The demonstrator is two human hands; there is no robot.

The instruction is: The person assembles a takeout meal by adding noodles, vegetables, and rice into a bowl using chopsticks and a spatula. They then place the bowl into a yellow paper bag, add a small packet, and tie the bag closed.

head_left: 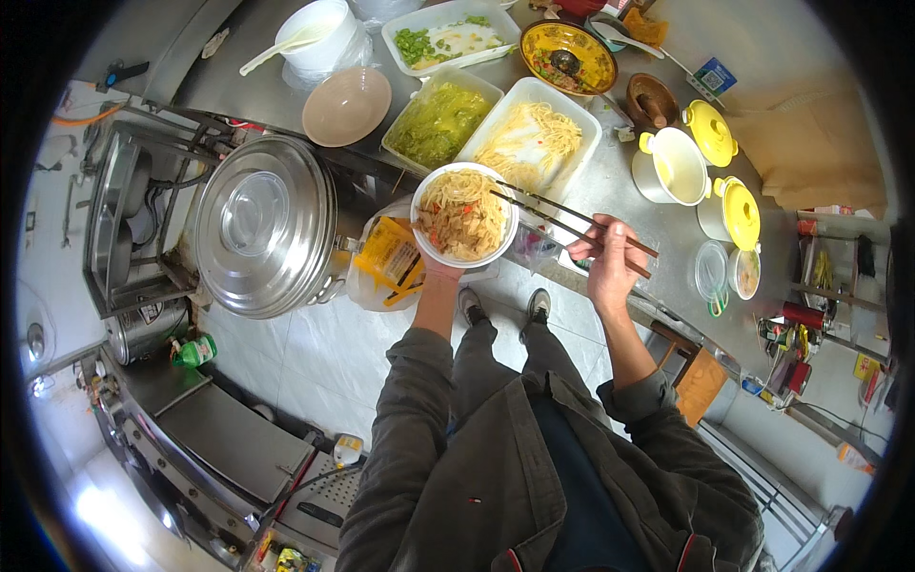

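From below, my left hand (pixel 441 270) holds up a white round bowl (pixel 419 240); most of its fingers are hidden under it. Pale noodles (pixel 456 185) and light brown pieces with bits of red fill the bowl. In my right hand (pixel 612 262) is a pair of dark chopsticks (pixel 562 206), gripped near the thick ends. Their tips reach the bowl's right rim, beside the noodles. Just beyond the bowl stands a white rectangular tub (pixel 589 143) with shredded pale yellow strips. To its left, another tub (pixel 393 147) contains chopped green vegetables.
A large lidded metal pot (pixel 267 229) stands at the left. An empty beige bowl (pixel 347 107) sits near the counter edge. Behind are a tray of chopped greens (pixel 448 38) and a yellow patterned bowl (pixel 596 65). Yellow-lidded white pots (pixel 672 172) occupy the counter's right side.
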